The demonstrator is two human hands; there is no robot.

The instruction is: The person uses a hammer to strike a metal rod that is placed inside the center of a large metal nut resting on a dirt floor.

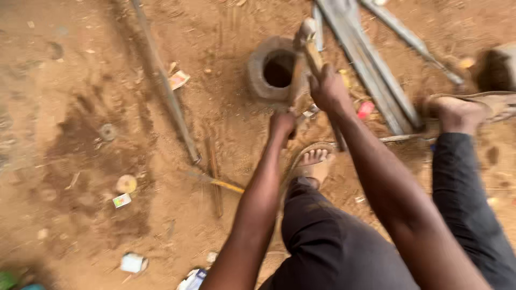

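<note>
A wooden-handled tool (pixel 307 48) is being gripped by the right hand (pixel 329 88), fingers clamped around its handle, just beside a grey ring-shaped block (pixel 262 75) on the red dirt ground (pixel 80 107). A small piece, too blurred to identify, is being pinched by the left hand (pixel 282 123) below.

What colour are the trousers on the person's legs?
The trousers are black or very dark charcoal, plain with no pattern, dusty in places. The head view shows them.

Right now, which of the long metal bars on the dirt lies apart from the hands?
The lone thin bar left of the concrete ring. The other flat grey bars are bunched at upper right, beside the right hand.
</note>
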